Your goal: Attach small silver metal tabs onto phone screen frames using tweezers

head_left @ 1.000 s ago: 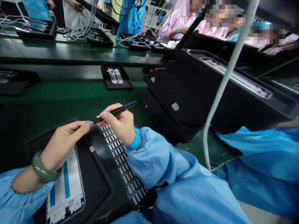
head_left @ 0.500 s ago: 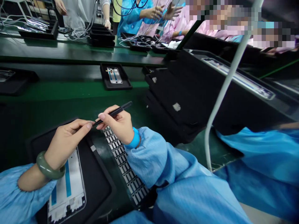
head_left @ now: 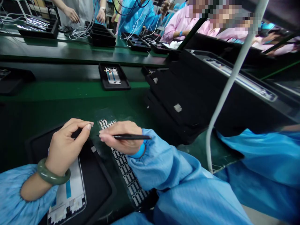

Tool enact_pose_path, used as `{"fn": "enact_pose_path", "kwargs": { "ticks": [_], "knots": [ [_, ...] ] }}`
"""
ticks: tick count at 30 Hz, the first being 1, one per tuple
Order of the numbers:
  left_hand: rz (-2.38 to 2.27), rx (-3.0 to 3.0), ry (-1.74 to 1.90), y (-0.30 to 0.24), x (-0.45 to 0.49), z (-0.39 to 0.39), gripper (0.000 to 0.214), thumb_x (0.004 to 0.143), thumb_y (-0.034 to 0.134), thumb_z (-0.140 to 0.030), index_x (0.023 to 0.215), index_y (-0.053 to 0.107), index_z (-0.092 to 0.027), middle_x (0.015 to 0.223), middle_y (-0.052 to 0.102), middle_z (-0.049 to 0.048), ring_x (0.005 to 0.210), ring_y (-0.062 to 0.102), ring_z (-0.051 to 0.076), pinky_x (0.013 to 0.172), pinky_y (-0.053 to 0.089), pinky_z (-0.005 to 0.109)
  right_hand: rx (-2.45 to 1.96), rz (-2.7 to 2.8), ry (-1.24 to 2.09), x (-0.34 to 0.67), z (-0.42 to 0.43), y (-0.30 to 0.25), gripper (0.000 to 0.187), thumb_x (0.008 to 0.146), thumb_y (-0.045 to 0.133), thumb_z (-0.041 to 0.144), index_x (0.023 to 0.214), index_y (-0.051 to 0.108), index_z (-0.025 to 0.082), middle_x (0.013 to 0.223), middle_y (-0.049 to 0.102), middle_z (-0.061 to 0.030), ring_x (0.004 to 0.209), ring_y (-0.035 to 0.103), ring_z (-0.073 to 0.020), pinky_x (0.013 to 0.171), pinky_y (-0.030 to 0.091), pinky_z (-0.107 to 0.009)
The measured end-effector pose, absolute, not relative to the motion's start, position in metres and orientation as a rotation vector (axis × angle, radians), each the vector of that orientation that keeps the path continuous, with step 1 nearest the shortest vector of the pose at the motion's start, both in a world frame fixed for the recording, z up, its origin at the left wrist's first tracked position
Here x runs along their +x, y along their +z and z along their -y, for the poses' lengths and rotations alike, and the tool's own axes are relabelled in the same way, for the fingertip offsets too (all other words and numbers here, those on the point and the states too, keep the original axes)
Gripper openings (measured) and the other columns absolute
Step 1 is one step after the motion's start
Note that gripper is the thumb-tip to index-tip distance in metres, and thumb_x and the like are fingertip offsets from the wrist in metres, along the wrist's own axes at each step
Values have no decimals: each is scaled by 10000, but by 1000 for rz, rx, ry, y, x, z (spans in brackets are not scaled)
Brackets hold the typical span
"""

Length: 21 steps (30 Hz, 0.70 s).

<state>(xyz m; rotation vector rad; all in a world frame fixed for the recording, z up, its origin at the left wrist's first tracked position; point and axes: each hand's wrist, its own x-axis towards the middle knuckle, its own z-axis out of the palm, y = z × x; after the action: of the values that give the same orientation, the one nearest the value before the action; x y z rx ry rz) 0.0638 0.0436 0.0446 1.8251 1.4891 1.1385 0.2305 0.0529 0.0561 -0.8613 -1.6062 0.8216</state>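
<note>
My right hand (head_left: 123,140) grips black tweezers (head_left: 131,137) that lie almost level, tip pointing left, over a strip of several small grey pads (head_left: 124,170). My left hand (head_left: 67,145), with a green bangle on the wrist, pinches thumb and forefinger together near the tweezer tip; what it pinches is too small to make out. That hand hovers over a white phone frame (head_left: 67,193) lying in a black tray (head_left: 98,184) in front of me.
A second black tray with a phone frame (head_left: 113,76) sits on the green belt (head_left: 70,90) beyond. Stacked black trays (head_left: 178,103) stand to the right, a white cable (head_left: 225,90) hangs in front. Other people work at the far bench.
My right hand has dropped and swung the tweezers from pointing up-right to lying level. The tweezer tip has parted from my left fingertips, which stay pinched. The far tray has drifted left.
</note>
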Motion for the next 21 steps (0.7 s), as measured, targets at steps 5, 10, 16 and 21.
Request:
{"fn": "enact_pose_path", "kwargs": {
  "ticks": [5,10,16,21],
  "knots": [
    [-1481,1890,1133,48,65,-42,141,814,544,-323,819,654,-234,859,638,-25,854,589,125,805,436,231,-937,1441,893,230,-57,52,116,736,650,339,700,633,230,708,663,1,628,667,-137,592,572,-261],
    [-1480,1921,1133,42,65,-43,154,816,538,-325,819,655,-224,845,640,-23,833,594,123,800,444,232,-925,1390,981,224,-66,43,102,725,672,303,712,610,223,673,633,28,595,665,-120,560,565,-228],
    [-1448,2001,1087,46,65,-43,183,832,512,-323,851,658,-215,876,649,-9,852,603,124,810,459,234,-944,1375,1004,222,-66,46,171,697,699,315,684,594,180,559,615,31,491,633,-108,477,524,-199],
    [-1686,2105,854,61,28,-46,402,819,465,-484,1142,557,-262,1147,596,6,980,594,207,736,513,288,-960,1135,1245,226,-75,48,263,689,700,376,677,546,163,564,635,26,437,624,-109,405,507,-175]
  ]
}}
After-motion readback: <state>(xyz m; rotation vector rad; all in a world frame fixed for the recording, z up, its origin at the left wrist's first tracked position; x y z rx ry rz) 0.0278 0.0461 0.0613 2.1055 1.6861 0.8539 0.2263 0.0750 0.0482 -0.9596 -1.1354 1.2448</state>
